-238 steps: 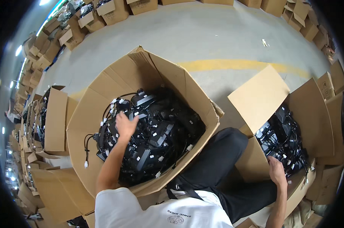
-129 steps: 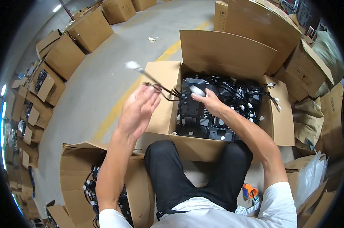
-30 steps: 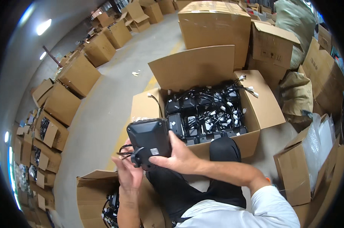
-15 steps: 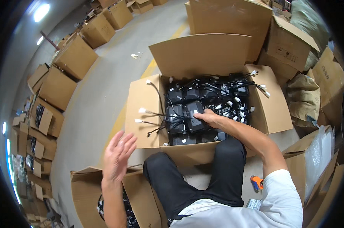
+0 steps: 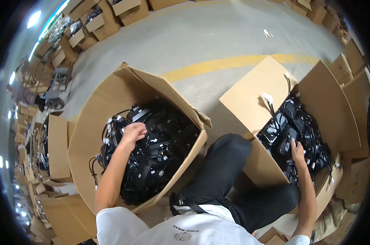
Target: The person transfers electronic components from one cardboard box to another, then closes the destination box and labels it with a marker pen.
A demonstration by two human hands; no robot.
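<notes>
The left hand (image 5: 132,132) was down in the left box (image 5: 87,134), fingers curled into the tangle of black adapters (image 5: 152,151) near the top of the heap; whether it had closed on one unit or only on a cord could not be made out. Half a second before, that hand had hung open and empty above the floor, so it had swung across and dived into this heap, which looked like the start of another pick.

Across the person's black-trousered knee (image 5: 230,151) from the left box, the right hand (image 5: 298,149) lay flat, fingers loosely spread, on the black adapters (image 5: 291,122) packed in the right box (image 5: 327,98). It gripped nothing. A second earlier both hands had held one black unit together over the lap; now that unit was out of the hands, apparently set among those in the right box.

White cable plugs (image 5: 267,98) stuck up over the right box's flap. Beyond the left box ran a yellow floor line (image 5: 217,65), with more cardboard boxes (image 5: 123,10) ringing the concrete.
</notes>
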